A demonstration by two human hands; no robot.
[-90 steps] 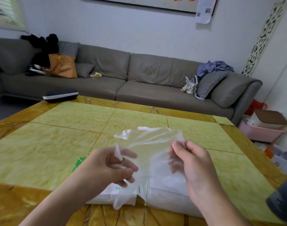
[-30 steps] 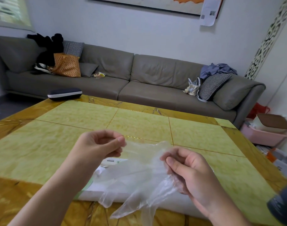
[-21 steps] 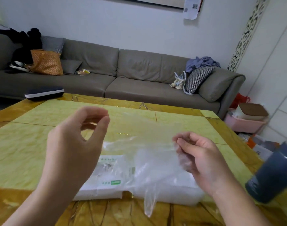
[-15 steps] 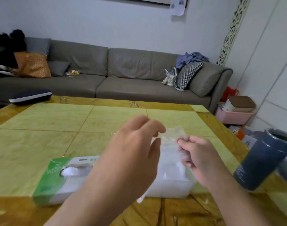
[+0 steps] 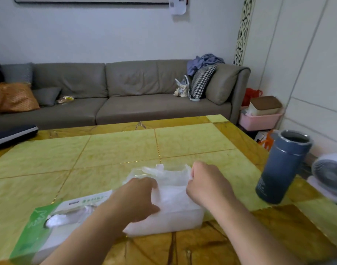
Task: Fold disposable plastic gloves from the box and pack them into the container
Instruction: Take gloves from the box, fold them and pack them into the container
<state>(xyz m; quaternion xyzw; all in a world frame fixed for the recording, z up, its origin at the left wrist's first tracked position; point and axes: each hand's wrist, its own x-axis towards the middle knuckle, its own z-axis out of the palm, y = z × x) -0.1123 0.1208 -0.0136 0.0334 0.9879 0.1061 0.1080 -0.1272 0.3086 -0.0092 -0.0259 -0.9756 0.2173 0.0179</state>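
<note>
Tabletop (image 5: pixel 125 150) container (image 5: pixel 163 219): both hands (image 5: pixel 137 197) hide most of the glove (image 5: pixel 169 180).

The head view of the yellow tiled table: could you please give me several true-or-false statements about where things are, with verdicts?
1. Both hands, left and right, are at the translucent plastic container. True.
2. The green-and-white cardboard glove box lies right of the container. False: it lies to its left.
3. The dark blue cylindrical tumbler has its lid on. False: its top is open.
4. The thin clear plastic glove is at the container's top, between the hands. True.
5. The tumbler stands on the yellow tiled table. True.
</note>
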